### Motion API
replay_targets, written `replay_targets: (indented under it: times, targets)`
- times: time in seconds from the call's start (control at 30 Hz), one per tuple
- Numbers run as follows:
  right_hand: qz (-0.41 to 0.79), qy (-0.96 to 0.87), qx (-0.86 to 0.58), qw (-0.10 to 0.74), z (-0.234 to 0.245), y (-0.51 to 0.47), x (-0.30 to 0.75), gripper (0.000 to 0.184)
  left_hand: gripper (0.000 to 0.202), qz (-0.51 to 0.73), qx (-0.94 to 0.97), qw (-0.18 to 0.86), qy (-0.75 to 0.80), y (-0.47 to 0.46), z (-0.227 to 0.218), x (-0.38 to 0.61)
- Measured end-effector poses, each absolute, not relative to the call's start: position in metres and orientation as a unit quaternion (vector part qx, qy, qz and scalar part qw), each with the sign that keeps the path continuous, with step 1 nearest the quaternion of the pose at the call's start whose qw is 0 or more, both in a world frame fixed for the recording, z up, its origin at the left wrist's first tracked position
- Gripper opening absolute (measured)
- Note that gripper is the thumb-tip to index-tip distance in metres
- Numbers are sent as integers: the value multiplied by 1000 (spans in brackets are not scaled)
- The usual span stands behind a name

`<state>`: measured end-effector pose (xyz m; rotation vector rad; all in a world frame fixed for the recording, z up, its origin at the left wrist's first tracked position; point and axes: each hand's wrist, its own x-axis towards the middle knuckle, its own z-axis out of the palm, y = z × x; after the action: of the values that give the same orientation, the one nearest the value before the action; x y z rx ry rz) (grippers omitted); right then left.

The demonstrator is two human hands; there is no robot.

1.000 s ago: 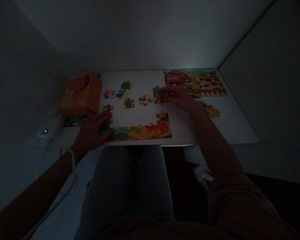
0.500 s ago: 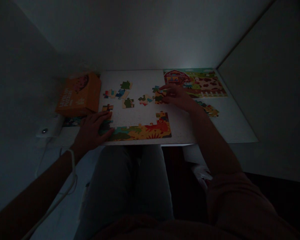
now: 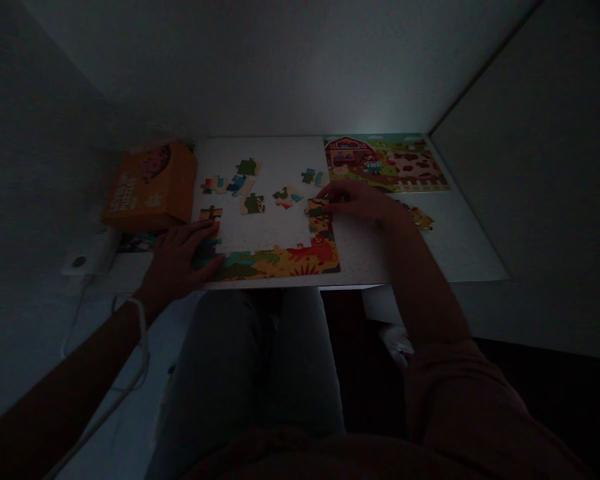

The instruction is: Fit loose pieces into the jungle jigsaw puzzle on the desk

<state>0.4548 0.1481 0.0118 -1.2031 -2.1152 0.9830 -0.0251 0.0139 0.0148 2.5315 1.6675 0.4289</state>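
My right hand [image 3: 356, 201] pinches a jigsaw puzzle piece [image 3: 318, 207] by its right edge. That piece sits at the top of the right side of a partly joined puzzle [image 3: 260, 261], touching it; whether it is fully locked in is too dim to tell. Fingers apart, my left hand [image 3: 183, 257] lies flat over the puzzle's lower left corner and hides part of it. Inside and above the frame of joined pieces lie several loose pieces, among them a green one [image 3: 253, 204], a blue one [image 3: 239, 185] and a pale one [image 3: 287, 197].
An orange puzzle box [image 3: 153, 190] stands at the left, behind a white power strip [image 3: 87, 257] with a cable. A joined farm puzzle [image 3: 387, 163] lies at the back right. More pieces [image 3: 420, 217] lie partly behind my right forearm. The white table's front edge is close to my legs.
My right hand has brought the puzzle piece down towards me, against the right side of the joined puzzle. My left hand stays on the lower left corner. The view has shifted slightly.
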Motion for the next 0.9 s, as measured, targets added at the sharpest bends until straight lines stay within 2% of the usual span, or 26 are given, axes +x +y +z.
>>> replay_targets:
  times: [0.3, 0.6, 0.77, 0.9]
  targets:
    - [304, -810, -455, 210, 6, 150, 455, 56, 68, 148, 823, 48, 546, 13, 17, -22]
    - [313, -802, -445, 244, 1, 153, 457, 58, 68, 148, 821, 52, 549, 12, 18, -22]
    - [270, -793, -450, 309, 6, 154, 455, 45, 70, 152, 822, 51, 546, 12, 16, -23]
    - [195, -803, -476, 302, 9, 152, 453, 39, 68, 162, 826, 49, 538, 12, 15, -23]
